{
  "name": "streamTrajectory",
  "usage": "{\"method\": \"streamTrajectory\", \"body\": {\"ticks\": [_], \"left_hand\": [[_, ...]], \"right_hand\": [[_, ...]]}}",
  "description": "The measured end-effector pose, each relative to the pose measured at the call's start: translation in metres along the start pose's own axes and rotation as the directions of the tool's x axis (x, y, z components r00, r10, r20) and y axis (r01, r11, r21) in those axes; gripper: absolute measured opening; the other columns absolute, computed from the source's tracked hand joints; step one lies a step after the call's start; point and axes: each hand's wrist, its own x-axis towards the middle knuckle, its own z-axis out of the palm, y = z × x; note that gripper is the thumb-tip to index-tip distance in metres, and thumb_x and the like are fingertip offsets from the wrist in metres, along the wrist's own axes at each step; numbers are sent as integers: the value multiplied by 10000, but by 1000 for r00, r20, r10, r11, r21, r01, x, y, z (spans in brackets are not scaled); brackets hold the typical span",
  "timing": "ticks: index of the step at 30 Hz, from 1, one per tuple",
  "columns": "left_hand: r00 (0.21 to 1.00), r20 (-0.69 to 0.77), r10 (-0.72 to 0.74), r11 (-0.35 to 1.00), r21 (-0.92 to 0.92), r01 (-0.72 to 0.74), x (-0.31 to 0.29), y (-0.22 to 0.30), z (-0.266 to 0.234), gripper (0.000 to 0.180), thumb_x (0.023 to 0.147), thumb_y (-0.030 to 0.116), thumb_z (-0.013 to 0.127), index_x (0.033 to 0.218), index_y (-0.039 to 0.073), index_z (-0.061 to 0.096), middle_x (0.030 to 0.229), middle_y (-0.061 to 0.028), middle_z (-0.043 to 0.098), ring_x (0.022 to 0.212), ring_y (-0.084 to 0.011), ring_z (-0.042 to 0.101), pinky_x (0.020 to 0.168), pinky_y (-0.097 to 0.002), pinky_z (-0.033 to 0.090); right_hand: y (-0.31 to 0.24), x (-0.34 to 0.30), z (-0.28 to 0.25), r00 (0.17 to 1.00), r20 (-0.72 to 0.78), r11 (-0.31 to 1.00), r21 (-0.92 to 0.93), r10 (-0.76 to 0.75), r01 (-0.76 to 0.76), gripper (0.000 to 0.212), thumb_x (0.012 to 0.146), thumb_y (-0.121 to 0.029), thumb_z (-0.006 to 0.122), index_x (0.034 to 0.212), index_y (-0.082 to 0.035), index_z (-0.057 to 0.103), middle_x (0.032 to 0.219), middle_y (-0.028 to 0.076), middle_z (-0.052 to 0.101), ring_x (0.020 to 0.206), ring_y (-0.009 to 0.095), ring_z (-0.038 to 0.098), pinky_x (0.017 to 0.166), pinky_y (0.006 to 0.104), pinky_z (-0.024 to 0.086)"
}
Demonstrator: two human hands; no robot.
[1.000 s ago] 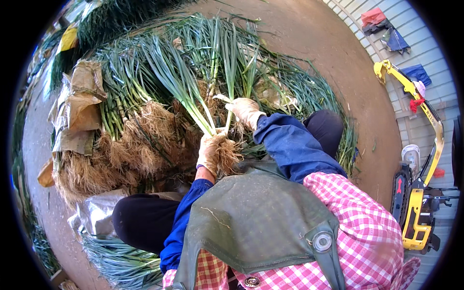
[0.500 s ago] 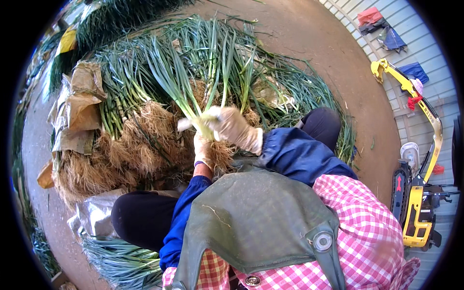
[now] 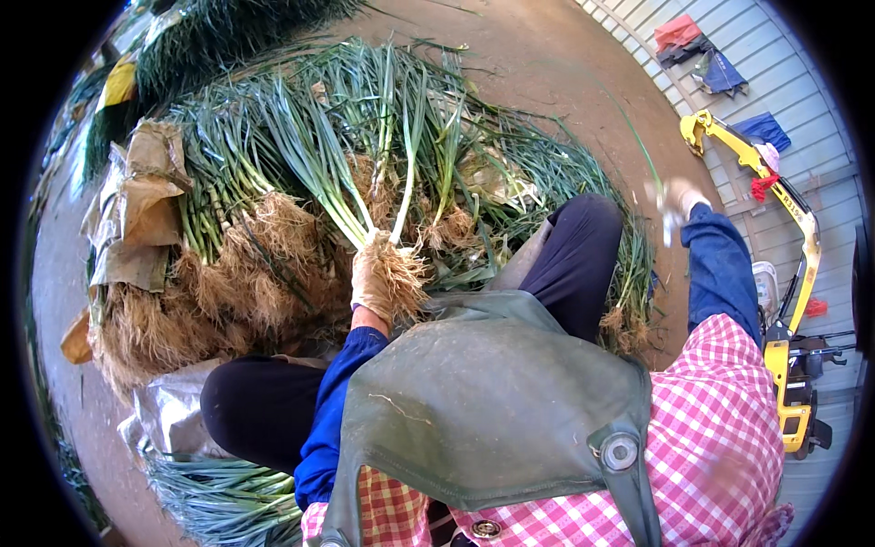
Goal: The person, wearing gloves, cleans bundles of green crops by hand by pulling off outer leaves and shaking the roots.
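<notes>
My left hand (image 3: 369,284), in a pale glove, is closed around a small bunch of green onions (image 3: 344,219). Their white stalks and long green leaves point away from me. Tan, stringy roots (image 3: 401,275) hang beside the glove. Far out to the right, my gloved right hand (image 3: 684,197) is smeared by motion. A thin green onion leaf (image 3: 649,162) runs up from its fingers, and a whitish blurred piece (image 3: 669,228) hangs under them. Beyond my left hand lies a wide heap of green onions (image 3: 237,132), roots toward me.
Tan sacking (image 3: 146,196) lies over the heap's left side. Cut green onions (image 3: 219,497) lie by my left knee (image 3: 260,406). More root bundles (image 3: 624,319) sit right of my other knee (image 3: 583,255). A small yellow excavator (image 3: 788,392) stands by the ribbed wall (image 3: 629,27).
My right hand has left the bunch and swung far right with a leaf. My left hand keeps the bunch, its roots now in fuller sight.
</notes>
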Motion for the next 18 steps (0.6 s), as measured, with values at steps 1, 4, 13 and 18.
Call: {"method": "streamTrajectory", "body": {"ticks": [1, 4, 13, 18], "left_hand": [[1000, 9, -16, 1000, 17, 16, -1, -3, 7, 240, 914, 270, 600, 936, 31, 599, 683, -78, 593, 507, -218, 600, 438, -338, 535], [998, 1, -62, 995, 78, 62, -6, 0, 13, 225, 917, 264, 587, 931, 39, 589, 674, -73, 573, 510, -219, 588, 456, -341, 529], [961, 258, -101, 972, -178, 150, -1, 0, -3, 292, 960, 351, 505, 989, 66, 564, 840, -89, 605, 650, -255, 591, 543, -380, 516], [922, 324, -212, 936, -204, 287, 10, -4, -9, 310, 969, 352, 483, 1085, 83, 586, 945, -76, 624, 833, -241, 578, 782, -389, 490]], "right_hand": [[13, 3, 15, 995, -32, 984, -157, -94, 88, 534, 819, -502, 588, 1096, -49, 649, 1125, 160, 643, 1040, 336, 612, 880, 440, 478], [-42, -24, 23, 875, -393, 922, 140, -284, 362, 478, 844, -428, 621, 1148, -59, 618, 1048, 166, 672, 989, 344, 625, 866, 405, 481], [-353, -144, 68, 249, 47, 66, 995, -967, 71, 410, 918, -393, 530, 1135, -53, 607, 764, 18, 616, 593, 81, 532, 516, 213, 442], [-397, -150, 107, 343, -142, -130, 990, -928, 58, 245, 910, -284, 606, 937, -50, 674, 713, -15, 592, 564, 74, 507, 513, 228, 420]]}}
